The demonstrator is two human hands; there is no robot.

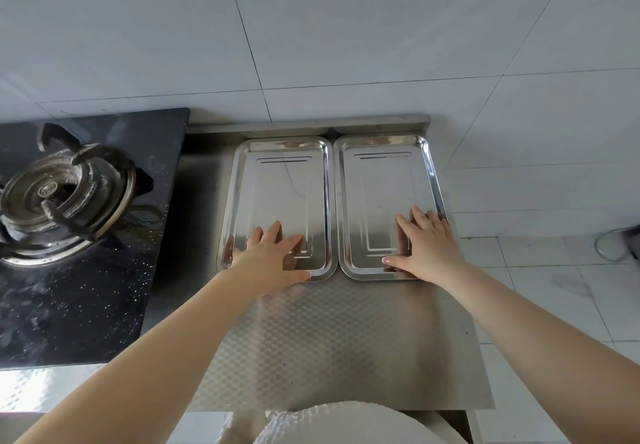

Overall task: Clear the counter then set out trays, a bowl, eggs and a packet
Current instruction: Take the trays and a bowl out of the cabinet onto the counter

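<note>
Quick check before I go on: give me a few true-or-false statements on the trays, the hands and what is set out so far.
1. Two steel trays lie side by side on the counter. True: left tray, right tray.
2. The left hand grips a bowl. False: it rests flat on the left tray.
3. The right hand rests on the right tray. True.
4. Eggs lie in the right tray. False: no eggs show; both trays hold nothing.
5. A gas burner stands left of the trays. True.

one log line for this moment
left hand flat on left tray | right hand flat on right tray | trays side by side
</note>
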